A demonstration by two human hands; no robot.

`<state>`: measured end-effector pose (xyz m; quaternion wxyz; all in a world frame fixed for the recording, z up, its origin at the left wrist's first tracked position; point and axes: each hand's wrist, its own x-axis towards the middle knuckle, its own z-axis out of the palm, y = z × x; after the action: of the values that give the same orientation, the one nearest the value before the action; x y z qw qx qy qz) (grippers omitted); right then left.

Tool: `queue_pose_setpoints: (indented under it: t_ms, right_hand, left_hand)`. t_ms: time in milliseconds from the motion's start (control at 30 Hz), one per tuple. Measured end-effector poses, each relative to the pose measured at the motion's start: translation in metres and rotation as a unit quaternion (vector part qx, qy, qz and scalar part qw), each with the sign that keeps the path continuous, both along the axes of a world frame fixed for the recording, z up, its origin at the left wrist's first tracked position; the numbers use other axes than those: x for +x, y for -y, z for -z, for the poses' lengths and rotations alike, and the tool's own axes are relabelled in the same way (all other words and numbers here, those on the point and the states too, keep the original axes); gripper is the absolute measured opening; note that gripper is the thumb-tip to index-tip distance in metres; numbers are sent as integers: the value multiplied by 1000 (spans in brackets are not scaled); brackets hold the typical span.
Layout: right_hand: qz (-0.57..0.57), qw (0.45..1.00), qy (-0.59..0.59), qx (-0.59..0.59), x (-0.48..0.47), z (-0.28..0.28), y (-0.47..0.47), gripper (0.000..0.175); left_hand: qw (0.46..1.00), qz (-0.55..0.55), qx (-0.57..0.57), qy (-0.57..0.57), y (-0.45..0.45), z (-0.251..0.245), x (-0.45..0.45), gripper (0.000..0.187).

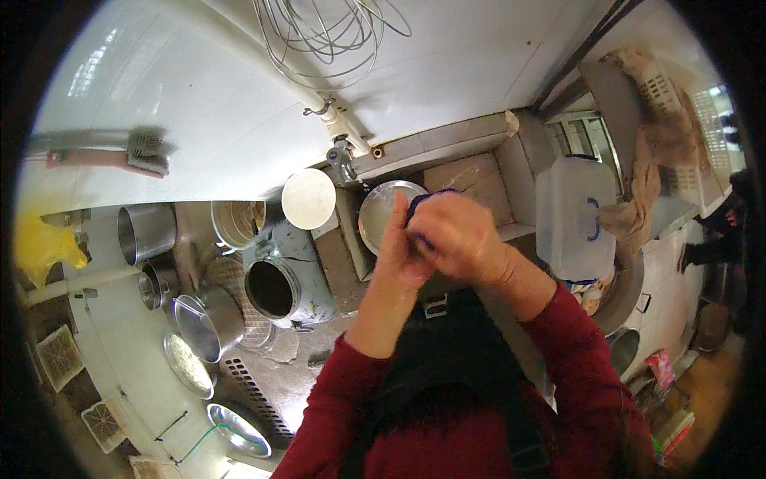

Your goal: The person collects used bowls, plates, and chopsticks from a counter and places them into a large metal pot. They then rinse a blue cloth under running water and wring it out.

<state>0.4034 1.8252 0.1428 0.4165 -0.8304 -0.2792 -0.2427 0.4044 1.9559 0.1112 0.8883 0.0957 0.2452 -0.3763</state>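
Note:
My left hand [402, 254] and my right hand [458, 233] are pressed together over a stone-like sink [467, 179]. Between them is a dark blue item [415, 205], probably cloth, mostly covered by my fingers. My right hand is curled around it and blurred. My left palm lies against it, thumb pointing up, its other fingers hidden. Behind my left thumb, a round metal basin [378, 218] holding pale, cloudy liquid sits in the sink. A tap [341, 161] juts from the white wall pipe above the basin.
A round white lid or bowl [308, 199] and an open-mouthed metal can [272, 287] are left of the sink, with steel pots [209, 326] beyond. At right stands a translucent plastic box [575, 218]. A wire coil [329, 36] hangs above; a pink-handled brush [108, 160] is at far left.

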Motion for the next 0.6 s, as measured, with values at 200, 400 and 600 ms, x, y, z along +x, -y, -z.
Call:
queue_pose_setpoints:
  t_ms: [200,400,600]
  right_hand:
    - [91,856,-323,392,5,-29,8,21]
    - [-43,463,-510,724,25,12,21,27]
    - [-145,486,-580,637,-24,33,37,18]
  left_hand:
    - [982,-187,-3,-3,46,-25,-7,24]
    - [710,-287,552,330,61,-44,-5,19]
    - [232,-167,614,736,54,-46,-41,23]
